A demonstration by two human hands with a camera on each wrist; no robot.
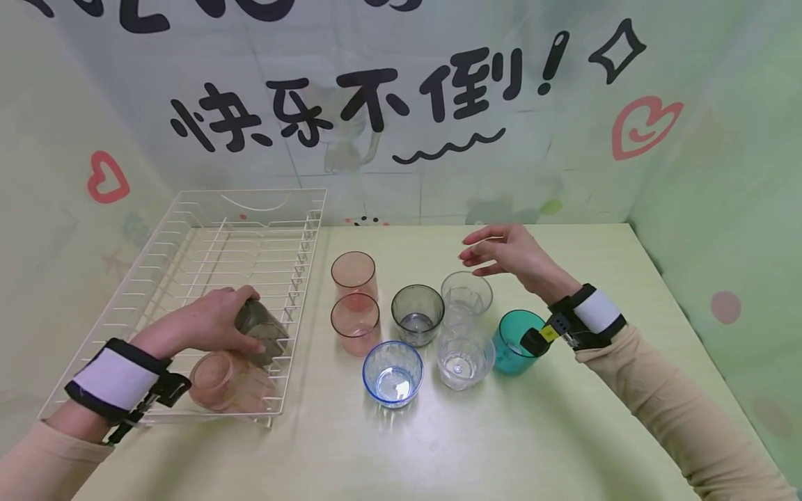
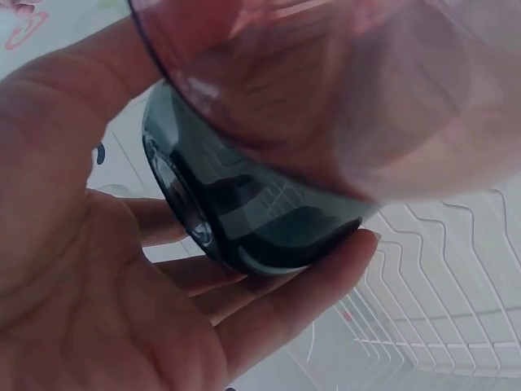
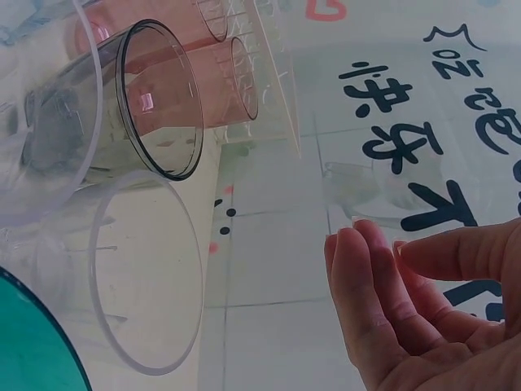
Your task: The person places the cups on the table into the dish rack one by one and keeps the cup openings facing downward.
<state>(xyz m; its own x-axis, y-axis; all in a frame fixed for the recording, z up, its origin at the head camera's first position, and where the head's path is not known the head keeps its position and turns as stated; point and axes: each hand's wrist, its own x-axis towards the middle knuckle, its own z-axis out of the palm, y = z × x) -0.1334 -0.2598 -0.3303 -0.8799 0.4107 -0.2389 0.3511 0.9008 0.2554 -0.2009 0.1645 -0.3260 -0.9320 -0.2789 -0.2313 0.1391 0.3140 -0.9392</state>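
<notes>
1. Grey glass (image 1: 269, 335), left of the frame, tilted over the front of the rack (image 1: 232, 250); the left hand (image 1: 216, 320) grasps it, fingers (image 2: 297, 314) curled round its side.
2. Pink glass (image 1: 228, 383), lower left, tipped over in the rack.
3. Seven glasses stand on the bench (image 1: 438, 459), mid-frame: two pink (image 1: 356, 323), one grey (image 1: 418, 316), one blue-rimmed (image 1: 392, 376), two clear (image 1: 464, 358), one teal (image 1: 515, 341).
4. Right hand (image 1: 510, 257), right of centre, near the rear clear glass, fingers loosely bent and released.
5. Lettered backdrop (image 1: 370, 181), across the top.

Bright head pic w/ table (image 1: 407, 449) glare, dimmer wrist pics
</notes>
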